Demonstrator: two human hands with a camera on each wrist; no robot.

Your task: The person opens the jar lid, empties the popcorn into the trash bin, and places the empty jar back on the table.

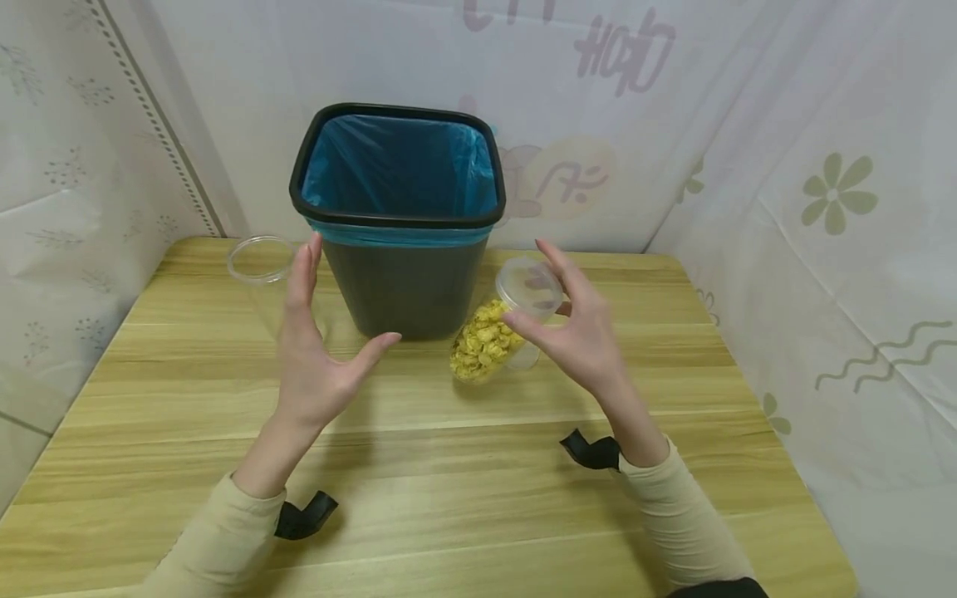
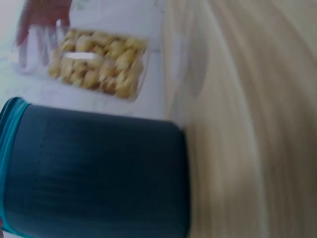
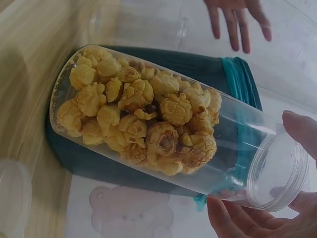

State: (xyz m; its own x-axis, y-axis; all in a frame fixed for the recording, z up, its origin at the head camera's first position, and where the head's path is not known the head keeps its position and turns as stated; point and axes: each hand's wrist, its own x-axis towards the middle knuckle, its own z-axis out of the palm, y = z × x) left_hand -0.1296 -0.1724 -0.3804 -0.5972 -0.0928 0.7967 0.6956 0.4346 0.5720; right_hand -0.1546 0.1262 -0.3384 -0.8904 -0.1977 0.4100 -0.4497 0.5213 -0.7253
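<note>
My right hand [image 1: 579,332] grips a clear plastic jar [image 1: 484,342] near its rim, fingers on one side and thumb on the other. The jar tilts above the table, and yellow popcorn [image 3: 141,114] fills its lower part. Across the bin from it, my left hand [image 1: 314,357] is raised with fingers straight and thumb spread, holding nothing. Partly hidden behind that hand stands a second clear jar [image 1: 263,301], with no popcorn visible in it. A clear round lid [image 1: 526,357] lies on the table behind the popcorn jar.
A dark grey bin [image 1: 407,286] with a blue liner [image 1: 396,166] stands at the back of the wooden table [image 1: 449,482]. Patterned white cloth [image 1: 748,124] hangs round the back and sides. Black wrist mounts [image 1: 306,515] stick out beside both sleeves.
</note>
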